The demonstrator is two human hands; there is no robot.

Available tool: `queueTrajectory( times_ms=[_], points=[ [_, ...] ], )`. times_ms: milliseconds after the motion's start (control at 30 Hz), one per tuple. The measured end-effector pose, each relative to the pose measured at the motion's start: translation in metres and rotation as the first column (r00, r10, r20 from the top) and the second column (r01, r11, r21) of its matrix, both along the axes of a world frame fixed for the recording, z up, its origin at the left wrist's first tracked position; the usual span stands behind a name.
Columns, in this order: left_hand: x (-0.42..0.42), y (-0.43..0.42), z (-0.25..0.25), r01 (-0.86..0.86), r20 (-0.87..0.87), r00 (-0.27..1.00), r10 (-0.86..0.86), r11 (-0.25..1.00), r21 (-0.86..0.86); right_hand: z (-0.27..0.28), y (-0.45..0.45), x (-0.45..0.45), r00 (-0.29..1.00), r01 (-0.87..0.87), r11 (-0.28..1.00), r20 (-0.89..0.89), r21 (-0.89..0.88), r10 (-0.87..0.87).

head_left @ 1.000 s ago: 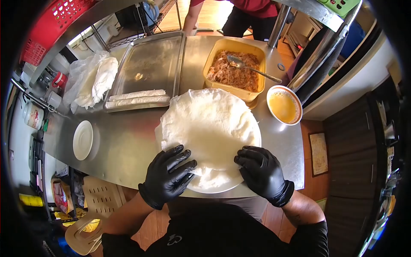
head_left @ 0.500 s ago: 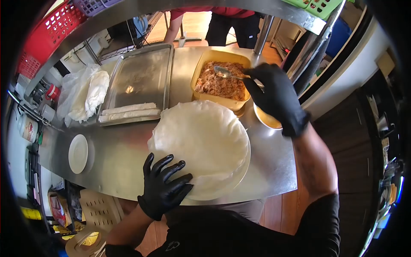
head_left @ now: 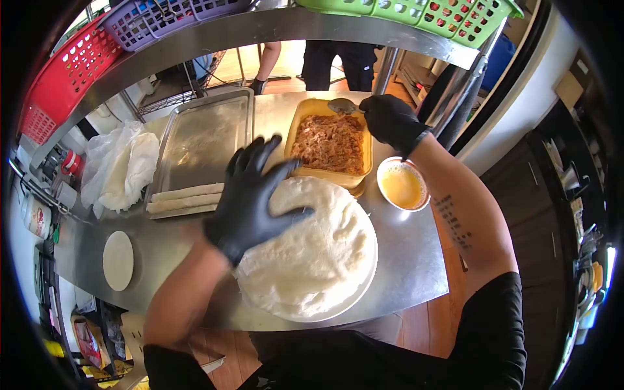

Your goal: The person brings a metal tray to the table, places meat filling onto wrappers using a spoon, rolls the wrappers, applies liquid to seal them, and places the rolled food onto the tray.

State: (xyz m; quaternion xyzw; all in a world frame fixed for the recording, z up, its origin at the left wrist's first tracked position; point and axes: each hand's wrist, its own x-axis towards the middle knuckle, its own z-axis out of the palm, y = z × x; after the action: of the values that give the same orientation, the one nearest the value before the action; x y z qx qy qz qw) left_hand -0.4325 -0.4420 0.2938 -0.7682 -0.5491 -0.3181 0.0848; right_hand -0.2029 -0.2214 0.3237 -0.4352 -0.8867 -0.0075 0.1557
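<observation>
My right hand (head_left: 392, 122), in a black glove, is closed on the handle of a metal spoon (head_left: 343, 105). The spoon's bowl is at the far rim of a yellow tub (head_left: 300, 171) of minced reddish-brown filling (head_left: 329, 144). My gloved left hand (head_left: 255, 195) hovers over or touches the upper left of a thin white wrapper sheet (head_left: 312, 253); which of the two, I cannot tell. Its fingers are spread and hold nothing visible. The wrinkled sheet covers most of a round white plate (head_left: 361, 296).
Long white rolls (head_left: 185, 198) lie in a metal tray (head_left: 205, 130), with plastic-wrapped wrappers (head_left: 123, 166) at its left. A bowl of yellow liquid (head_left: 402, 185) is at right, a white oval dish (head_left: 118, 261) at left. Baskets (head_left: 416, 16) line the overhead shelf; a person (head_left: 338, 65) stands beyond.
My left hand has moved from the wrapper's lower left edge up to its upper left. The spoon has risen off the filling toward the tub's far rim. The wrapper's surface looks more wrinkled.
</observation>
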Motion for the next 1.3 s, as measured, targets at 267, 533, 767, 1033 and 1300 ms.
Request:
queueTrajectory(
  times_ms=[267,533,767,1033,1300],
  points=[
    [0.007,0.076,-0.034,-0.042,0.091,0.995,0.050,0.995,-0.087,-0.027,-0.016,-0.004,0.972,-0.134,0.987,0.207,0.087,0.113],
    [0.003,0.079,-0.039,-0.066,0.035,0.997,0.067,0.998,-0.019,-0.015,-0.075,0.035,0.955,-0.264,0.958,0.170,0.114,0.243],
    [0.006,0.081,-0.054,0.013,0.033,0.999,-0.016,0.998,0.069,-0.005,-0.013,-0.019,0.831,-0.280,0.911,0.552,0.303,0.071],
    [0.020,0.081,-0.048,-0.067,0.050,0.996,0.069,0.997,-0.027,0.005,-0.026,-0.032,0.648,-0.426,0.889,0.742,0.165,0.172],
    [0.022,0.083,-0.047,-0.088,0.005,0.996,0.088,0.996,-0.027,0.012,-0.047,0.005,0.549,-0.546,0.829,0.695,-0.122,0.465]
  ],
)
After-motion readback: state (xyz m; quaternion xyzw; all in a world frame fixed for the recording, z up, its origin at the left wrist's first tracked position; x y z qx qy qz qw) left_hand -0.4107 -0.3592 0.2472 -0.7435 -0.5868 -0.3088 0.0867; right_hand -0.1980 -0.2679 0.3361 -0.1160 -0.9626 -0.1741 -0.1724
